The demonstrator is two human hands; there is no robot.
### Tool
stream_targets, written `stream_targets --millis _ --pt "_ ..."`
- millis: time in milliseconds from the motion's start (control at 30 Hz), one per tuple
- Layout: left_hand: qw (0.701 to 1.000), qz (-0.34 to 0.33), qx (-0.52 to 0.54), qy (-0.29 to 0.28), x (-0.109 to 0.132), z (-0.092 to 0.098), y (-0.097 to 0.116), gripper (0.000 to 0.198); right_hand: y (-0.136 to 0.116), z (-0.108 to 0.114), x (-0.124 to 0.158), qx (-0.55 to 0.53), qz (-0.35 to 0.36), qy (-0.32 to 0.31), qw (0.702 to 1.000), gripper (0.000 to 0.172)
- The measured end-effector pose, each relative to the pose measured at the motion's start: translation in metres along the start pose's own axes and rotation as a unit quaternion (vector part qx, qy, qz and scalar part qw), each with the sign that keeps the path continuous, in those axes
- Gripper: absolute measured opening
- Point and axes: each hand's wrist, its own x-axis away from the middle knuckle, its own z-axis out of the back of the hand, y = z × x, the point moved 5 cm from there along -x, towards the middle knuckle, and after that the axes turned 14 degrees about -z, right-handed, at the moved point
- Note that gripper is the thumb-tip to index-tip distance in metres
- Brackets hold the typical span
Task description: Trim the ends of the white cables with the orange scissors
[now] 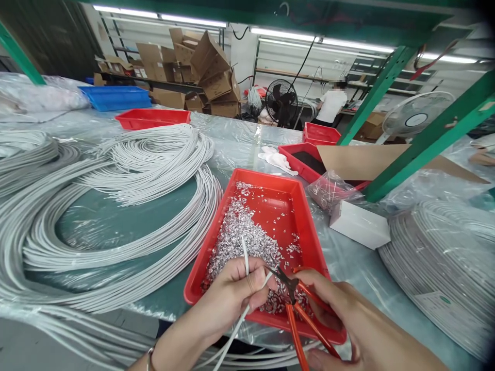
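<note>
My left hand (245, 283) is closed round a white cable (245, 253), pinching it between thumb and fingers. One cable end sticks up above the fist, another points right toward the pliers, and a length hangs down below. My right hand (344, 314) holds orange-handled pliers (291, 288) with the handles spread apart. Their dark jaws sit at the cable end beside my left fingers; whether they touch it, I cannot tell. Under both hands lies a red tray (315, 237) with many small silver metal pieces (240, 226) heaped toward its left side.
Large coils of white cable (162, 159) cover the table's left side. Another wrapped coil (436, 263) lies at right, near a white box (359, 224). A green post (433, 139) rises behind it. Farther back are red bins (152, 118), a fan (281, 100) and a person (332, 105).
</note>
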Motion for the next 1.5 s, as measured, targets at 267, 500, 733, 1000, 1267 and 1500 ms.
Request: stream_targets --millis 267,500,733,1000,1267,1500 --pt "1.0 0.005 -0.004 0.0 -0.001 -0.003 0.002 0.028 0.005 -0.003 0.003 -0.001 -0.004 0.008 1.0 0.061" --pt "1.0 -0.001 -0.006 -0.003 0.0 -0.002 0.004 0.027 0.003 0.01 0.004 -0.035 0.043 0.063 0.996 0.056" --pt "1.0 0.0 0.004 -0.005 0.0 -0.003 0.005 0.026 0.0 0.003 0.003 -0.02 0.037 0.045 0.998 0.057" --pt "1.0 0.002 0.022 -0.012 0.0 -0.002 0.001 0.027 0.001 0.006 0.004 -0.022 0.055 0.021 0.998 0.06" --pt "0.999 -0.016 0.011 -0.03 -0.001 0.0 0.0 0.026 -0.013 0.014 0.0 -0.043 0.054 -0.007 0.998 0.049" --pt "0.993 -0.026 0.101 -0.046 0.002 -0.004 0.007 0.03 0.003 0.015 -0.014 -0.061 -0.008 0.074 0.995 0.032"
